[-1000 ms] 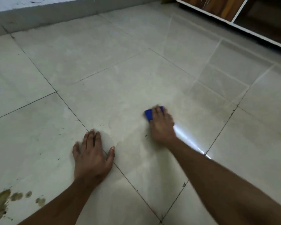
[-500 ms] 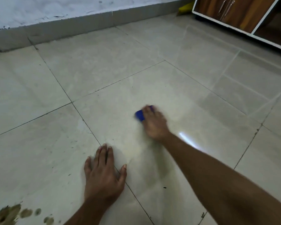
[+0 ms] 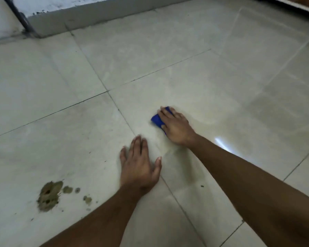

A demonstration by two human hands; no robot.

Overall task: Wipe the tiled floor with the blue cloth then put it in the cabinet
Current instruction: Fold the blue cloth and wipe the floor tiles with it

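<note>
Blue cloth (image 3: 157,119) sits on the tiled floor (image 3: 168,68) near the middle of the frame, under our right hand (image 3: 176,128); its fingers (image 3: 163,112) lie fairly straight over the top, pressing it down, with the cloth showing past them toward the left. We judge we are mid-wipe. A muddy stain (image 3: 49,196) at lower left looks untouched, and the cabinet (image 3: 298,5), a sliver at upper right, has yet to receive the cloth. Our left hand (image 3: 138,162) rests flat, fingers spread, holding nothing.
</note>
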